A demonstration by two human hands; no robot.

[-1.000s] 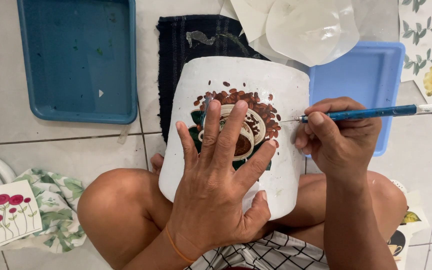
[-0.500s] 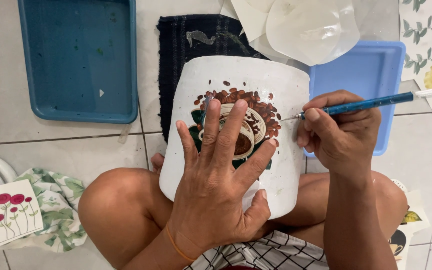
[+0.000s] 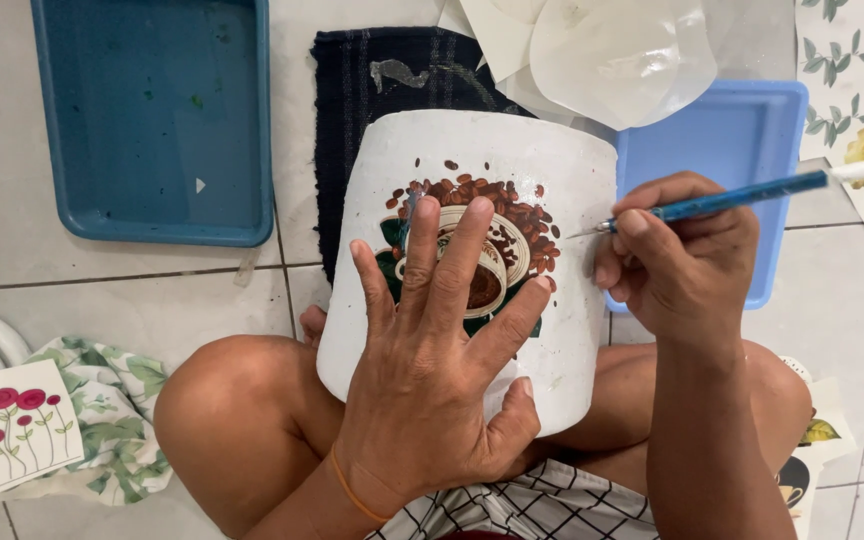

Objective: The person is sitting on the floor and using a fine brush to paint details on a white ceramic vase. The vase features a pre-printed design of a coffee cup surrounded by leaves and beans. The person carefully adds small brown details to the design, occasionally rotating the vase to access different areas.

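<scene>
A white pot (image 3: 552, 330) rests on my lap, lying on its side. It carries a picture of a coffee cup and brown beans (image 3: 512, 235). My left hand (image 3: 432, 360) lies flat on that picture with the fingers spread, pressing the pot down. My right hand (image 3: 687, 265) grips a thin blue-handled tool (image 3: 742, 195), and its fine tip touches the pot's right side near the beans.
A dark blue tray (image 3: 157, 120) sits on the tiled floor at upper left. A lighter blue tray (image 3: 742, 140) lies behind my right hand. A dark cloth (image 3: 352, 110) lies under the pot. Pale paper sheets (image 3: 612, 50) and floral decal sheets (image 3: 862, 110) are at the top right; a rose card (image 3: 7, 430) is at lower left.
My right hand has shifted slightly, tilting the blue tool's far end upward. The left hand and pot have stayed in place.
</scene>
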